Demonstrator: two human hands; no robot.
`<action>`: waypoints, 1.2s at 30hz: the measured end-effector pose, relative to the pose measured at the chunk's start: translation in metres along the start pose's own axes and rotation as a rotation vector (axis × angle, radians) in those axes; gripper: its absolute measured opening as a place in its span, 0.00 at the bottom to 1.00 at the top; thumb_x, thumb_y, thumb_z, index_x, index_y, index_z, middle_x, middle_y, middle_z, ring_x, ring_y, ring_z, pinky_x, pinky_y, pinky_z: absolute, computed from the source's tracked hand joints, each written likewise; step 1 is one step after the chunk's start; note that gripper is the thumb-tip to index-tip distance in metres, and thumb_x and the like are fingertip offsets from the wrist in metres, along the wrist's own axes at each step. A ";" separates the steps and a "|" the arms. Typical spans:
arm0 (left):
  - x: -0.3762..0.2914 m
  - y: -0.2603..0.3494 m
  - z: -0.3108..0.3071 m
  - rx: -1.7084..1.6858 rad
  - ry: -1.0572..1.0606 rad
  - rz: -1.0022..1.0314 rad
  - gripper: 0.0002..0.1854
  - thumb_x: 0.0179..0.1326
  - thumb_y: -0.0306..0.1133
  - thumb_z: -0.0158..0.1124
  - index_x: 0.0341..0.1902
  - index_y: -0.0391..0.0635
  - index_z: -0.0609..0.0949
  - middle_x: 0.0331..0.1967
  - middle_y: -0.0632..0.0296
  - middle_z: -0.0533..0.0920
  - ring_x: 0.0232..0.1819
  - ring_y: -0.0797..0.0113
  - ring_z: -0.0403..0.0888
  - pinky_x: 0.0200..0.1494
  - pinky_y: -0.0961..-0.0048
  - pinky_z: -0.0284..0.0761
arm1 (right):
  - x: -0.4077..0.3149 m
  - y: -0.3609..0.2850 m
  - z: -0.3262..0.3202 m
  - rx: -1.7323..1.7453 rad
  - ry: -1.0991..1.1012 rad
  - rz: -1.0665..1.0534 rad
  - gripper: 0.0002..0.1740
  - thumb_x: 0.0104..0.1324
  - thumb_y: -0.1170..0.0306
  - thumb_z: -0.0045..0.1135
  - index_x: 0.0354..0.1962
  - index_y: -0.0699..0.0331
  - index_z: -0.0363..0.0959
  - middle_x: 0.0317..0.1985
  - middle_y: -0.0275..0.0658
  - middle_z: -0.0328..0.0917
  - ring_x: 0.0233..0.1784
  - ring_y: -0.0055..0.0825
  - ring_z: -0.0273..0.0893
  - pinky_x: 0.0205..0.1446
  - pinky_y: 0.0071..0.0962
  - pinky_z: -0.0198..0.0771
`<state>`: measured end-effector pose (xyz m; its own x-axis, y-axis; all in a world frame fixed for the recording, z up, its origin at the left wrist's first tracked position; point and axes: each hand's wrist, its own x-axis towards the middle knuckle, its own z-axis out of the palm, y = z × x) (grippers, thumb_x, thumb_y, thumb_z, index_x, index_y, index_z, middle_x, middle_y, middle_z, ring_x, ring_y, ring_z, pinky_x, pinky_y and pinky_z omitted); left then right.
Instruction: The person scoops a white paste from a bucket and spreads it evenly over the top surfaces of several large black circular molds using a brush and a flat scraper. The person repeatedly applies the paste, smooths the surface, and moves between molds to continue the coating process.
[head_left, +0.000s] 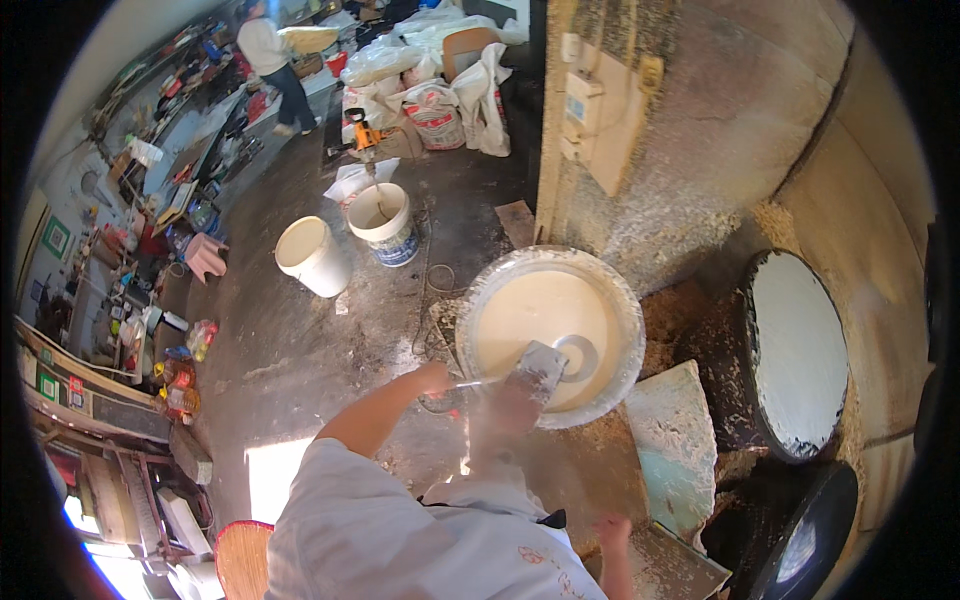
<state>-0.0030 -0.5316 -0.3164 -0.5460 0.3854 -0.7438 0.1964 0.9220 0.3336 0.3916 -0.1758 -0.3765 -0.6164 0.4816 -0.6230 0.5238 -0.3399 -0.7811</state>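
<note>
My left hand (433, 379) grips the handle of a flat-bladed tool, perhaps a scraper. Its wide grey blade (536, 367), smeared with paste, reaches over a large round tub (474, 300) with a thickly crusted rim. Smooth cream-coloured liquid (532, 315) fills much of the tub. A grey ring-shaped patch (589, 367) shows beside the blade; I cannot tell what it is. My right hand (613, 529) hangs low at my right side, near a brown board (600, 465). Its fingers look curled, but whether they hold anything is unclear.
Left of the tub stand a white bucket (319, 262) and another bucket (390, 236) with an orange mixing drill (365, 135). Right lie a crusted board (675, 442) and round black-rimmed containers (799, 356). Sacks (435, 116) are piled behind; a person (266, 60) stands far left.
</note>
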 end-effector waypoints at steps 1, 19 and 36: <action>-0.004 0.001 -0.002 -0.104 -0.083 -0.003 0.12 0.46 0.37 0.56 0.30 0.43 0.81 0.19 0.56 0.79 0.15 0.64 0.74 0.19 0.70 0.67 | 0.011 -0.009 0.035 -0.319 -0.096 -0.108 0.07 0.54 0.78 0.50 0.30 0.73 0.72 0.22 0.40 0.74 0.25 0.25 0.74 0.21 0.21 0.67; -0.094 0.104 0.087 -1.464 -0.324 0.261 0.12 0.59 0.38 0.50 0.22 0.49 0.67 0.12 0.72 0.60 0.09 0.79 0.53 0.12 0.79 0.49 | 0.040 -0.082 0.197 -0.673 0.179 -0.391 0.22 0.43 0.65 0.62 0.32 0.72 0.68 0.21 0.50 0.74 0.28 0.45 0.75 0.33 0.35 0.69; -0.131 0.107 0.079 -1.260 -0.037 -0.122 0.11 0.59 0.35 0.45 0.24 0.44 0.70 0.11 0.70 0.61 0.09 0.79 0.55 0.10 0.81 0.48 | -0.006 -0.080 0.005 -1.306 0.125 -0.144 0.22 0.49 0.64 0.50 0.42 0.65 0.63 0.22 0.45 0.75 0.28 0.44 0.74 0.33 0.40 0.69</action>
<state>0.1537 -0.4810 -0.2285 -0.4787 0.3203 -0.8175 -0.7739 0.2858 0.5652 0.3505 -0.1552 -0.3103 -0.6928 0.5422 -0.4755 0.6800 0.7106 -0.1804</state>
